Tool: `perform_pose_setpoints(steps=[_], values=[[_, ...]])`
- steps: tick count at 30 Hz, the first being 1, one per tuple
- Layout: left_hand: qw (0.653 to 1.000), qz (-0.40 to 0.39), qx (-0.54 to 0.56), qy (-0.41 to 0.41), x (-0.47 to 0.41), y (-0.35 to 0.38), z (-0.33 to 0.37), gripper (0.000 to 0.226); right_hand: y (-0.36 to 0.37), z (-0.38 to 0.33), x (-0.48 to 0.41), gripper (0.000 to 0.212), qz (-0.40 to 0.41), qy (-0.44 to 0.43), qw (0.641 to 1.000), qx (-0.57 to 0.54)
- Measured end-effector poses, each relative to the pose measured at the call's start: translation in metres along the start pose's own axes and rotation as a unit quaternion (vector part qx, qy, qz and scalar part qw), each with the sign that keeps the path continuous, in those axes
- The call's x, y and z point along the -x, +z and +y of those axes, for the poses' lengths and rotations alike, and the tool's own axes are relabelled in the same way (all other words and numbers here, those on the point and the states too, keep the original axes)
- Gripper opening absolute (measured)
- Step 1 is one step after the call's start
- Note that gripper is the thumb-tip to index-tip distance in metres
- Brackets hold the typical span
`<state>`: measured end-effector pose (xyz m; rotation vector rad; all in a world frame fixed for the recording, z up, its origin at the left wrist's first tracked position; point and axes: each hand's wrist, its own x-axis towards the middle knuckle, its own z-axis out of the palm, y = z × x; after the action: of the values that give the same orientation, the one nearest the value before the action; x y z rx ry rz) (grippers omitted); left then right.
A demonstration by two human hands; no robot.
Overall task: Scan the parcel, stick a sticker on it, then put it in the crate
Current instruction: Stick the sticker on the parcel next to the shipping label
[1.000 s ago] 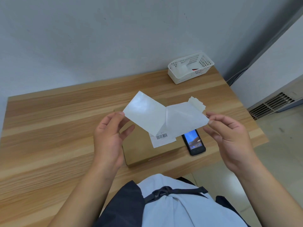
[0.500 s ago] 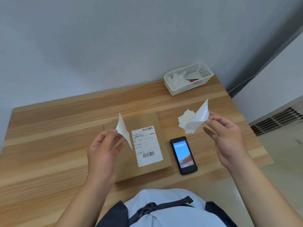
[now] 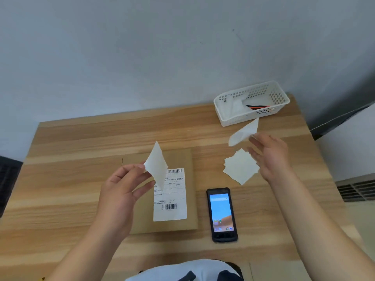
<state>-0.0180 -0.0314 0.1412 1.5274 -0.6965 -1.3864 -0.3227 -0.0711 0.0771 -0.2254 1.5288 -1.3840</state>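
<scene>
A flat brown cardboard parcel (image 3: 182,159) lies on the wooden table (image 3: 71,179), with a white barcode label (image 3: 172,207) stuck on its top. My left hand (image 3: 119,193) pinches a white sticker (image 3: 156,167) by one corner, held on edge just above the parcel. My right hand (image 3: 269,155) is out to the right, fingers spread, with a curled white backing sheet (image 3: 243,134) at its fingertips. Whether the fingers still grip that sheet I cannot tell. A black handheld scanner (image 3: 222,217) with a lit screen lies to the right of the parcel.
A small pile of white paper sheets (image 3: 240,169) lies under my right hand. A white perforated basket (image 3: 251,116) holding a red-black pen stands at the table's back right corner. A grey wall is behind the table, and a vent at the right.
The two sheets have been pulled apart. My right hand moved the backing sheet right and back toward the basket and opened its fingers. My left hand keeps the sticker above the parcel.
</scene>
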Motion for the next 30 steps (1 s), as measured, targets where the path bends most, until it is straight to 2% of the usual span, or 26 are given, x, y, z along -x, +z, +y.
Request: perform_pose_setpoints(steps=[4, 6, 8, 10, 12, 15, 17, 22, 25, 27, 30], values=[[1.0, 0.018, -0.01, -0.018, 0.0, 0.012, -0.002, 0.012, 0.016, -0.016, -0.061, 0.004, -0.002, 0.004, 1.0, 0.021], [0.999, 0.034, -0.01, -0.019, 0.001, 0.014, -0.004, 0.013, 0.027, -0.027, -0.086, 0.017, -0.035, 0.028, 0.997, 0.059], [0.999, 0.05, -0.004, -0.014, 0.005, 0.016, -0.006, 0.015, 0.038, -0.042, -0.114, 0.024, -0.015, 0.026, 0.994, 0.101], [0.998, 0.061, -0.003, -0.009, 0.01, 0.015, -0.01, 0.016, 0.05, -0.051, -0.139, 0.02, 0.007, 0.014, 0.992, 0.127], [0.998, 0.065, -0.006, -0.006, 0.015, 0.015, -0.014, 0.017, 0.06, -0.055, -0.155, 0.014, 0.011, -0.008, 0.978, 0.207], [0.997, 0.079, 0.002, -0.001, 0.017, 0.014, -0.016, 0.019, 0.065, -0.056, -0.17, 0.038, 0.025, -0.043, 0.952, 0.302], [0.996, 0.09, 0.014, 0.003, 0.018, 0.014, -0.016, 0.021, 0.067, -0.055, -0.179, 0.044, 0.021, -0.039, 0.943, 0.331], [0.996, 0.092, 0.019, -0.001, 0.018, 0.016, -0.019, 0.018, 0.064, -0.051, -0.169, 0.043, 0.017, -0.093, 0.922, 0.377], [0.996, 0.091, -0.005, -0.001, 0.017, 0.015, -0.02, 0.014, 0.057, -0.036, -0.148, 0.043, 0.016, -0.13, 0.928, 0.347], [0.996, 0.085, -0.03, 0.005, 0.015, 0.014, -0.02, 0.013, 0.051, -0.023, -0.117, 0.034, -0.013, -0.139, 0.938, 0.316], [0.995, 0.073, -0.072, 0.019, 0.011, 0.011, -0.019, 0.012, 0.045, 0.003, -0.053, 0.019, -0.099, -0.137, 0.942, 0.29]])
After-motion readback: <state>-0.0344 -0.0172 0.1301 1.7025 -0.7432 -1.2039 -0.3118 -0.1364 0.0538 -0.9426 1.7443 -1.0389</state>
